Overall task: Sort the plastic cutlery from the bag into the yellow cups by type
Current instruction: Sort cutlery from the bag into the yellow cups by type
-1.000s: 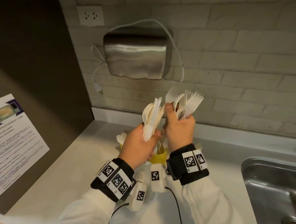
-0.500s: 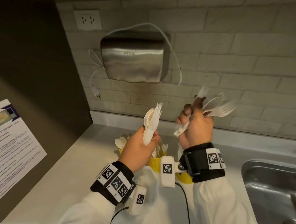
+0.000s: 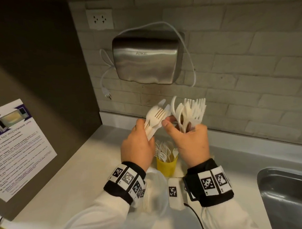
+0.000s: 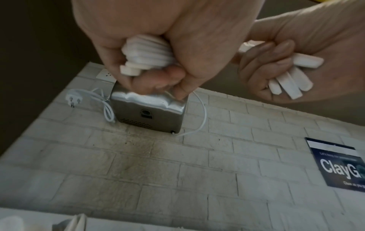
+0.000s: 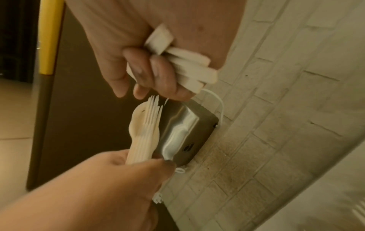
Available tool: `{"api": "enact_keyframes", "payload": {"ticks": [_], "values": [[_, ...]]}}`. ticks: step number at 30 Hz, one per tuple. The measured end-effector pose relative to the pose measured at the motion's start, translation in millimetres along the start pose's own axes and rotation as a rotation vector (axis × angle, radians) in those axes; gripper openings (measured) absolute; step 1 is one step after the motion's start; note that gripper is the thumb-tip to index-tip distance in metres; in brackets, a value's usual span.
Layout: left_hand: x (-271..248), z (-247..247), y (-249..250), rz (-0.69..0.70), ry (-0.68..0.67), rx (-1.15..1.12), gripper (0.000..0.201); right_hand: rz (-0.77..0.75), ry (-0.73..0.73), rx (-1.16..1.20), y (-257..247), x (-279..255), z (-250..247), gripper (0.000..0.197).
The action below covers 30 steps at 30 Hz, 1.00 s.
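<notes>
Above the counter (image 3: 89, 165), you're gripping a neat stack of cutlery (image 3: 155, 117) in your left hand (image 3: 137, 147) while your right hand (image 3: 191, 140) is clutching a loose fan of forks (image 3: 191, 111). Below them, a yellow cup (image 3: 166, 167) is holding forks beside the sink (image 3: 292, 199).

The steel hand dryer (image 3: 146, 59) on the brick wall bears the brand "AIKE" across its front. The printed notice (image 3: 15, 149) on the dark panel at the left shows "for microwave use" as part of its heading; its small print is too fine to read. In the left wrist view, a dark blue wall sign (image 4: 339, 165) shows the cut-off word "ClayG".
</notes>
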<state>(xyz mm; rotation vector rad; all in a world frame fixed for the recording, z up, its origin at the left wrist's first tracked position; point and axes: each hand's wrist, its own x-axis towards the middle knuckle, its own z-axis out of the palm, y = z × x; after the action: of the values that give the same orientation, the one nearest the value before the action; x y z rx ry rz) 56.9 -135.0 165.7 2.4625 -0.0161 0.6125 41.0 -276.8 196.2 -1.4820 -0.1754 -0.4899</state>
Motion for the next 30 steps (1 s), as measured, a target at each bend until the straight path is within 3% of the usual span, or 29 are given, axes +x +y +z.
{"api": "enact_keyframes", "payload": {"ticks": [3,7,10,13,21,30], "values": [[-1.4,1.0,2.3,-0.015,0.027,-0.021,0.032,-0.003,-0.038,-0.136,0.8,-2.0,11.4,0.012],[-4.9,3.8,4.5,0.002,0.028,-0.049,0.030,-0.025,0.032,-0.263,8.0,0.0,24.0,0.019],[-6.4,5.2,3.8,-0.028,0.003,-0.094,0.030,0.030,0.047,-0.169,5.7,0.7,28.4,0.006],[-6.3,5.0,2.5,-0.051,-0.021,-0.138,0.029,0.085,0.028,-0.052,4.0,0.0,27.2,0.010],[-9.1,9.4,1.8,-0.039,-0.023,-0.235,0.028,-0.232,0.084,-0.358,5.9,7.9,25.6,0.023],[-11.7,16.1,-1.0,-0.020,-0.064,-0.207,0.026,-0.179,0.144,-0.380,9.8,9.5,27.8,0.017]]}}
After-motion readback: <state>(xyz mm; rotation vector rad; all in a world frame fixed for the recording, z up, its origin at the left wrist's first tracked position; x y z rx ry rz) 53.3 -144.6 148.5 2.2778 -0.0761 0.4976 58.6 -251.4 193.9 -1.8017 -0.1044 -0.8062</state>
